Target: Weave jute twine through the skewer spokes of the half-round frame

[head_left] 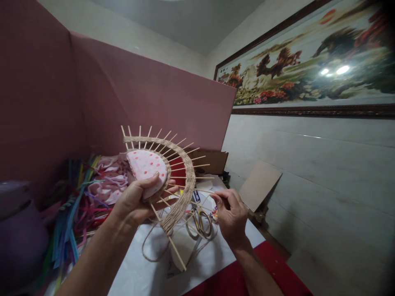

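Note:
My left hand (132, 197) grips a half-round, fan-shaped weaving by its centre, thumb on the pink spotted cloth pad (146, 166) and fingers behind. Thin wooden sticks radiate from that pad through a curved band of woven jute twine (189, 172). At the weaving's right side, my right hand (231, 211) is closed in a pinch on the tip of one stick; whether twine is also in the pinch I cannot tell. Below the weaving, scissors (199, 222) lie on the table with their handles toward me. A loose loop of twine (145, 248) hangs beneath the lower sticks.
Pink cloth scraps (108, 181) and colourful pipe cleaners (69, 222) are heaped on the left, beside a pale purple container (20, 234). A white sheet (132, 267) covers the table over red cloth (271, 267). Cardboard (261, 185) leans against the wall.

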A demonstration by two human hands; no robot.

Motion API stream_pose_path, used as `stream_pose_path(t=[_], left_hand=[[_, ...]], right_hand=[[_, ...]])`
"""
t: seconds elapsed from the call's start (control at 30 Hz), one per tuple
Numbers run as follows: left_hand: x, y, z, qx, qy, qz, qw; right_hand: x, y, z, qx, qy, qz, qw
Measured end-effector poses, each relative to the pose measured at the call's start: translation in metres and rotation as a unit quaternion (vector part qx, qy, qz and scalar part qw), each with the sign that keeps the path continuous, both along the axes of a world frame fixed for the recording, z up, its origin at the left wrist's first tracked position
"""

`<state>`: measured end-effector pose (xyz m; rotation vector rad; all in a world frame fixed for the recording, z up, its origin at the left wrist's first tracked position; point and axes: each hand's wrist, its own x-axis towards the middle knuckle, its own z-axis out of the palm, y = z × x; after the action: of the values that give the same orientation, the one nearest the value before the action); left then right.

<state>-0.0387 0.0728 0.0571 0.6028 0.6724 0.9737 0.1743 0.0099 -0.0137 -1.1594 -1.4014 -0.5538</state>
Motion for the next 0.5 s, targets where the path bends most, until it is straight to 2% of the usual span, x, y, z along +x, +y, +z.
stream_pose_path(t=[0.27,0.5], left_hand=[[0.005,-0.001,-0.005,0.017,0.052,-0.07,0.996],[0.004,0.002,-0.007,0.016,0.047,-0.069,0.996]], right_hand=[[-0.008,0.001,0.013,-0.025,-0.102,0.002,0.994],[-0.011,-0.001,0.021,-0.057,-0.1,-0.02,0.993]])
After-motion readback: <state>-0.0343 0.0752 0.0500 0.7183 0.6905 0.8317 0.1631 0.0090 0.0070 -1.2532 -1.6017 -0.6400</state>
